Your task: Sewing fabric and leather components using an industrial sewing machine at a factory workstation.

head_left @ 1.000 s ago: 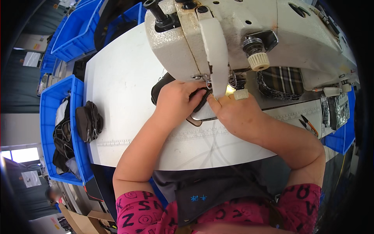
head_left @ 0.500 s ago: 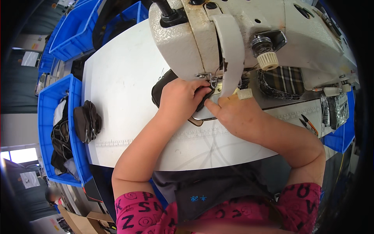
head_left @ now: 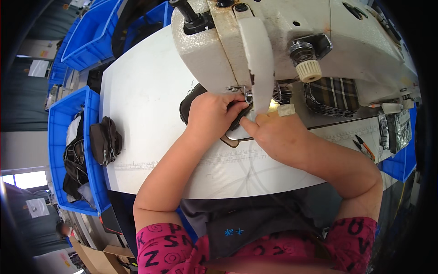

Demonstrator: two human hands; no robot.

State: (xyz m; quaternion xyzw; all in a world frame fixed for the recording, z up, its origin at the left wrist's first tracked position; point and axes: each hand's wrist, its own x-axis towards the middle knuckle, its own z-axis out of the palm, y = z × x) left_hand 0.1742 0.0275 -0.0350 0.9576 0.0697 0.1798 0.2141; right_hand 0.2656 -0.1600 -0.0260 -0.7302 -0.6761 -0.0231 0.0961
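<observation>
At the needle area of a white sewing machine (head_left: 214,59), my left hand (head_left: 206,115) pinches a dark zippered fabric pouch (head_left: 188,104) between thumb and fingers. Most of the pouch lies under or behind that hand. My right hand (head_left: 280,137) rests on the machine bed from the other side, its thumb tip at the pouch's near edge and the other fingers bent. Part of this hand is hidden by a cream knob and the white guard (head_left: 259,68). The guard also covers some of the stitching spot.
A stack of plaid fabric pieces (head_left: 332,97) sits beneath the machine arm. Orange-handled snips (head_left: 365,148) lie at the right. On the left, dark pouches (head_left: 106,140) stand beside a blue bin (head_left: 51,137) holding more pieces. Another blue bin (head_left: 93,36) is farther back.
The view has shifted slightly, and the machine's guard appears farther left, with a bright light showing beside it. Both hands stay almost where they were on the pouch.
</observation>
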